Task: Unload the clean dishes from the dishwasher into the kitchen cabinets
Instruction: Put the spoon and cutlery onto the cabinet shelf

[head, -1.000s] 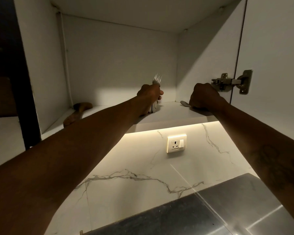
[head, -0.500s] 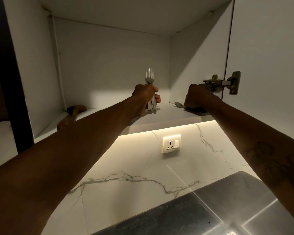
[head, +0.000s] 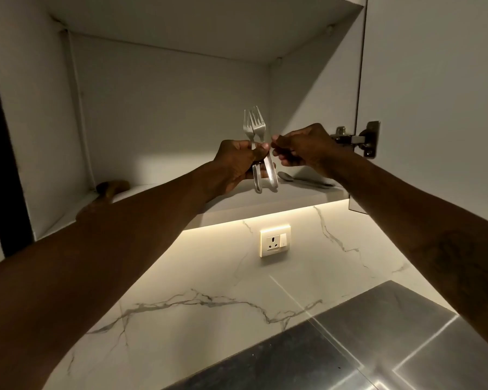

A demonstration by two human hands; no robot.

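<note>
Two forks [head: 254, 126], steel, upright, tines up; handles enclosed in the grip of my left hand [head: 237, 161], held before the open cabinet [head: 166, 108], above its shelf [head: 293, 199]. Right hand [head: 304, 147]: fingers curled, tips at the fork necks; whether its grip pinches them, I cannot tell. One spoon [head: 289, 177], flat on shelf, right. One wooden utensil [head: 112, 187], shelf, left.
</note>
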